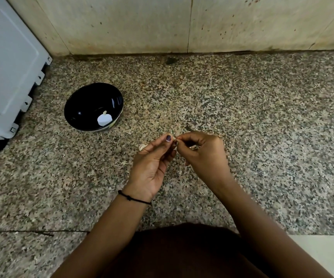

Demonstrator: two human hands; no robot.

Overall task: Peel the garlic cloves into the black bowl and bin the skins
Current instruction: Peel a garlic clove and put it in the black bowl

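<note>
- Speckled brown-and-grey granite counter [262, 137] fills most of the view, seen from above by a person looking down at their own hands.
- At twelve o'clock a pale tiled wall [142, 23] with small dark spots rises from the back edge of the counter.
- At nine to ten o'clock, along the picture's edge, stands a tilted white appliance [7, 67] with small clips down its side.
- The black bowl [82, 103] sits on the counter at ten o'clock from the hands, well apart from them and near the appliance.
- Inside the bowl, toward its near-right side, lies a white piece [104, 119] with a short stem-like tip; what it is cannot be told for sure.
- Both hands meet at the centre, raised just above the counter.
- The left hand [152, 163] is palm up with its fingers curled, thumb and fingertips pinching a small garlic clove [174, 139]; the thumbnail is painted purple.
- The right hand [204, 155] comes in from three o'clock, knuckles up, fingers curled tight, its fingertips pinching the same clove from the other side.
- The clove is mostly hidden by the fingers; only a pale sliver shows.
- A thin black bracelet [134, 198] circles the left wrist.
- A pale scrap [142, 146] shows on the counter just behind the left fingers.
- At six o'clock a dark garment [182, 253] crosses the bottom edge.
</note>
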